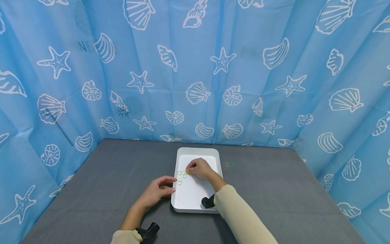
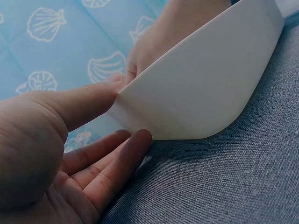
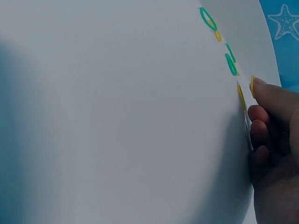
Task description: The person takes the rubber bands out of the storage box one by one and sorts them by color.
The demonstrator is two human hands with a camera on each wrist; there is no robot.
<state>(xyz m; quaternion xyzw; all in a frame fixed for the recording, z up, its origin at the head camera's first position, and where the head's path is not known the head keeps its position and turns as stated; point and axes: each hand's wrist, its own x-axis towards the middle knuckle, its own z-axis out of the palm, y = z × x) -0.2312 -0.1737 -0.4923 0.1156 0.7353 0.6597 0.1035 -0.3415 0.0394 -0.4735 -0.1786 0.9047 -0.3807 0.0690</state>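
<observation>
A white rectangular tray (image 1: 190,198) lies on the table. At its left side my left hand (image 1: 155,191) holds the wall, thumb at the rim and fingertips against the outside, as the left wrist view shows. My right hand (image 1: 200,168) is over the inside of the tray, near the left wall. Its thumb and fingers pinch a small yellow rubber band (image 3: 252,87). Around it on the tray floor lie several thin yellow and green rubber bands, among them a green rubber band (image 3: 208,18) and a yellow rubber band (image 3: 241,97).
Right of the tray, a yellow band (image 1: 226,164) and a green band (image 1: 232,164) lie on the grey tablecloth (image 1: 137,159). A blue curtain (image 1: 213,112) with white shells and starfish hangs behind the table and along both sides.
</observation>
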